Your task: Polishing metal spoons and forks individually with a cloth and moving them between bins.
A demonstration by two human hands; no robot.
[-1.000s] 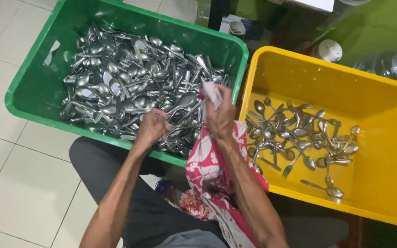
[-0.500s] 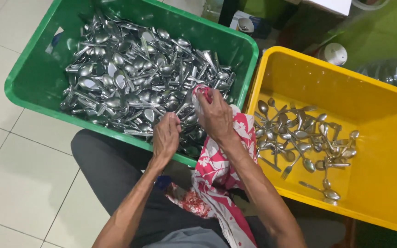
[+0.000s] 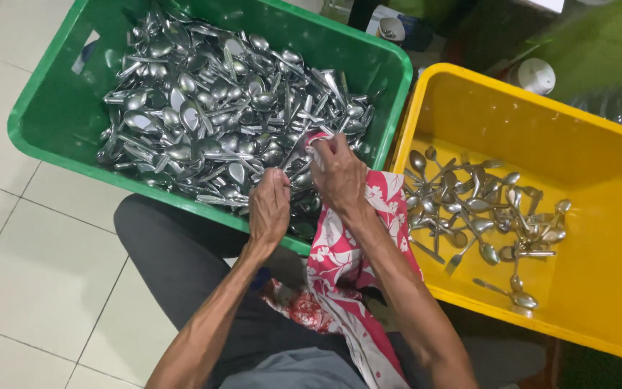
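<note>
Gripping the red floral cloth (image 3: 358, 259), the right hand (image 3: 340, 176) is closed round it. At its nine o'clock, the left hand (image 3: 269, 205) curls loosely over spoons (image 3: 203, 108); best lift one cleanly

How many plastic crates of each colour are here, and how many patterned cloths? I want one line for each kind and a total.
Green crate, heaped with metal spoons: 1
Yellow crate, with fewer spoons in it: 1
Red and white patterned cloth, in the right hand: 1
Total: 3
The left hand is at the green crate's near rim.
</note>
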